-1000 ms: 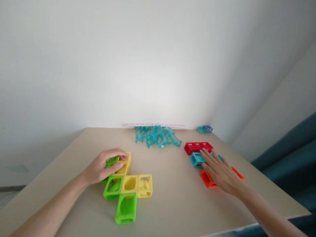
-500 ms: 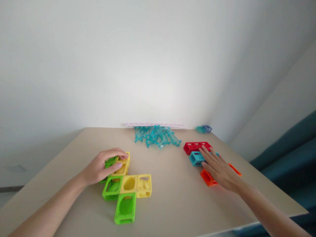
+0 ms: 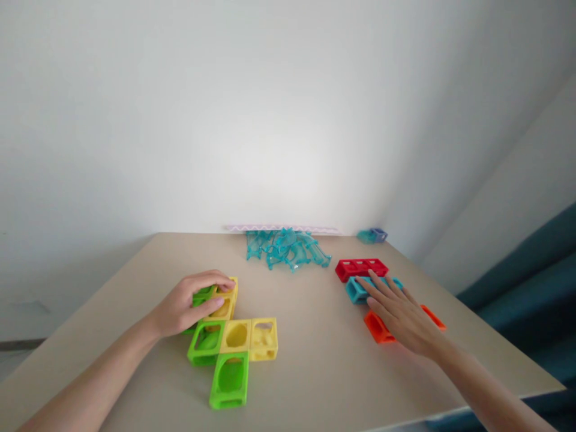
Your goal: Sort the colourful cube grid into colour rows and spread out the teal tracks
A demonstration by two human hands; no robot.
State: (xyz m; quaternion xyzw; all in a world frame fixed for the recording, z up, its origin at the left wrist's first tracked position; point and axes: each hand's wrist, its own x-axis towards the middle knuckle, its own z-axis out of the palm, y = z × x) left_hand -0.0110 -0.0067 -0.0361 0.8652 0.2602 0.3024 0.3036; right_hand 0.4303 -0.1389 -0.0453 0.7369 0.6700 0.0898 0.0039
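My left hand (image 3: 186,303) curls over a yellow and green cube at the far end of a flat cluster of hollow green and yellow blocks (image 3: 236,348) on the beige table (image 3: 310,336). My right hand (image 3: 400,312) lies flat with fingers stretched out over the orange block row (image 3: 378,327), its fingertips on the teal block (image 3: 357,290). A red block row (image 3: 360,268) sits just beyond the teal one.
A heap of clear blue curved pieces (image 3: 288,249) lies at the table's far edge by a pale strip (image 3: 281,228). Two small blue blocks (image 3: 373,235) stand in the far right corner. Dark teal fabric (image 3: 531,282) hangs to the right of the table.
My right hand has slid slightly back toward me, its fingertips leaving the red row and now resting on the teal block. My left hand has stayed put.
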